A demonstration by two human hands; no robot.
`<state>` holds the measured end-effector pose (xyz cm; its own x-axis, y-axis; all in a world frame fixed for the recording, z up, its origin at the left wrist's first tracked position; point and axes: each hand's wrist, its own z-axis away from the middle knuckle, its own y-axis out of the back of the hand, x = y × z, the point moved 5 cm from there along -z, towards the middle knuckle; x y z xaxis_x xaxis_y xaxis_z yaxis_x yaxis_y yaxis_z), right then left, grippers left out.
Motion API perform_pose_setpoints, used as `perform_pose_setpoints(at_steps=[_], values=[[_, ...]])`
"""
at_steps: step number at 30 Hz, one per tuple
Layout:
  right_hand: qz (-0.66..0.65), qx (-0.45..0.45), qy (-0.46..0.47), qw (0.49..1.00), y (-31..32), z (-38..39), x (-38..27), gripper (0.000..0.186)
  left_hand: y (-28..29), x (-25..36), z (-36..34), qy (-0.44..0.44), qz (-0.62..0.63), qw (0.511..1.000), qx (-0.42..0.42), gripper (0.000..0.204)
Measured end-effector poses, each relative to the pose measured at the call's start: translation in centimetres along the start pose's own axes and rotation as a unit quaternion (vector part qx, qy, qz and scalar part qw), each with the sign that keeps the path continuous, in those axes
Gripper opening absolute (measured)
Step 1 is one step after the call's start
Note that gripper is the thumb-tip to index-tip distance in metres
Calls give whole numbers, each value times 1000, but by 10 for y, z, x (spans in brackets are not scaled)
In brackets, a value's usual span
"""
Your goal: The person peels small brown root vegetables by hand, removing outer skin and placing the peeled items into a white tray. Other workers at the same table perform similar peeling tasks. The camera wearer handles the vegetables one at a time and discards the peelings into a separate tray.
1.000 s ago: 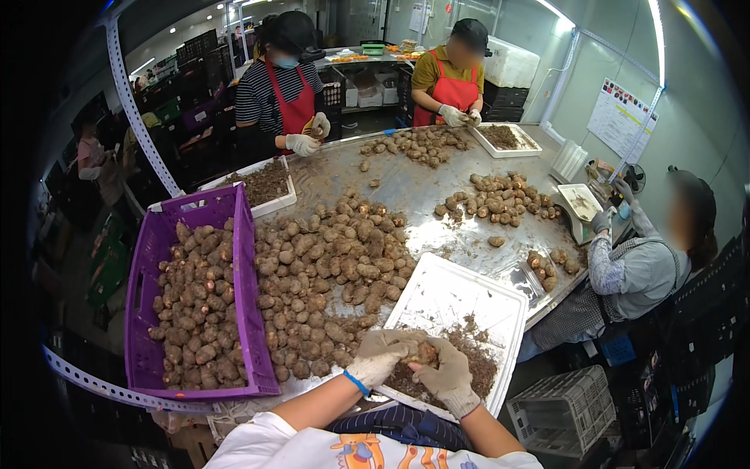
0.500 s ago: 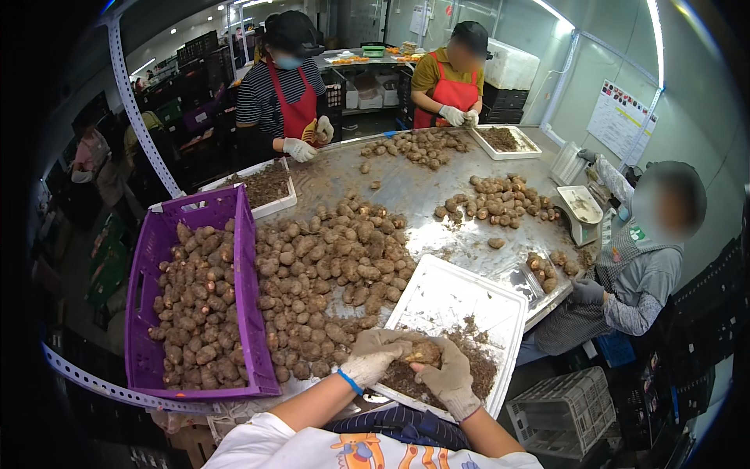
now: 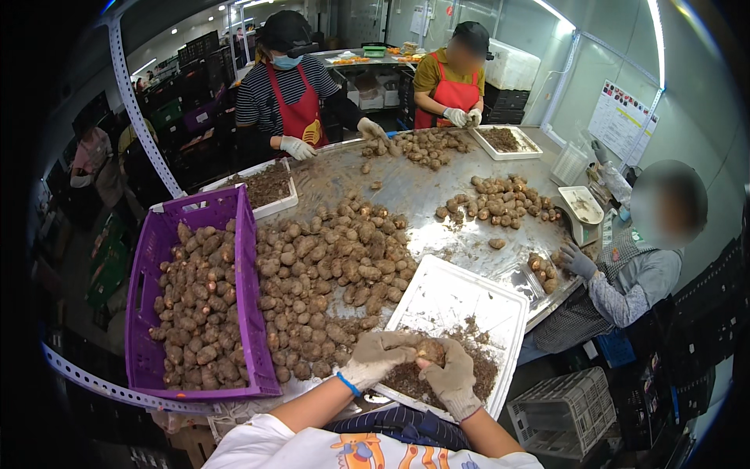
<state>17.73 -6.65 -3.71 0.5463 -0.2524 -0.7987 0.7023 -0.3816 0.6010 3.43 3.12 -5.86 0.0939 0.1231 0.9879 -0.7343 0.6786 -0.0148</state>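
Observation:
Gloved in dirty off-white, my left hand (image 3: 380,358) and my right hand (image 3: 455,378) meet over a white foam tray (image 3: 462,293). Between them is a small brown taro (image 3: 429,350), with the fingers of both hands closed around it. Its underside is hidden by the gloves. Dark soil and peel scraps (image 3: 478,356) cover the near part of the tray below my hands. Just left of the tray, a large heap of unwashed taros (image 3: 336,258) spreads over the metal table (image 3: 344,176).
A purple crate (image 3: 247,305) full of taros stands at left. Two co-workers in red aprons (image 3: 295,109) are across the table; another (image 3: 652,270) sits at right near a scale (image 3: 582,207). A grey crate (image 3: 562,414) lies low at right.
The taro has turned between my hands, and my left fingers have shifted slightly. The far-left co-worker reaches out toward the far pile. The right co-worker's hand has risen to the taros there.

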Motion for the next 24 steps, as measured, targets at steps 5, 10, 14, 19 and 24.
perform_pose_setpoints(at_steps=[5,10,14,19,24], values=[[-72,-22,72,995,-6,-3,-1,60,6,-33,-3,129,66,988,55,25],[-43,-69,134,988,-1,-5,-18,72,1,-38,-4,166,170,969,67,28],[-92,-53,82,991,-1,-4,-10,74,-1,-13,-3,123,140,981,52,32],[-196,-100,42,975,-2,-5,-10,72,-5,14,10,170,167,971,-16,30],[-238,-148,-17,960,-14,-3,7,61,1,-39,-7,142,172,974,43,32]])
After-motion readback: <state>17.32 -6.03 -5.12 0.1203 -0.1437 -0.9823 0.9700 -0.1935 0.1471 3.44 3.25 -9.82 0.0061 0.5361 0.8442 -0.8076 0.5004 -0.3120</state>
